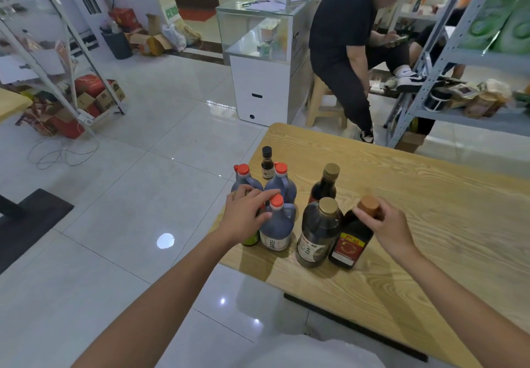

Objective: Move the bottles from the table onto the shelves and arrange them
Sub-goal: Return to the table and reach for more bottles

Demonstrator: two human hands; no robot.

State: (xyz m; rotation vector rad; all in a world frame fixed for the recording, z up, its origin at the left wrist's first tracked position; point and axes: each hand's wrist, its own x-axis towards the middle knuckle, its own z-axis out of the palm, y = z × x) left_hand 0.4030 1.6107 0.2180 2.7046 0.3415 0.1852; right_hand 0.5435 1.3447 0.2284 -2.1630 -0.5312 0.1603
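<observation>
Wooden table (430,210) on a pale tiled floor (143,195), bottles grouped at its near-left corner.

Right hand (384,224): fingers and thumb curled round the brown cap of the red-label bottle (351,244), which leans slightly and touches its neighbour.

Left hand (246,212): fingers stretched forward, index reaching towards a red cap, palm over the top of a green bottle (250,241). Whether it grasps that bottle cannot be told.

Bottles on the table, eight in view:
- Red-capped jugs, dark with side handles, three: nearest (276,233), just beside the left thumb; two behind (282,184) (243,179).
- Gold-capped bottles, dark, two: a broad one (317,238) beside the red-label bottle, a slimmer one (325,187) behind it.
- Black-capped bottle (267,164), small, one, farthest back.
- Red-label bottle, one.
- Green bottle, one, mostly hidden.

Surroundings: grey metal shelving (447,52) at right, holding green packs and jars; white rack (66,60) at left with red boxes; glass counter (258,37); one person in black (341,29) seated on a wooden stool (321,101).
</observation>
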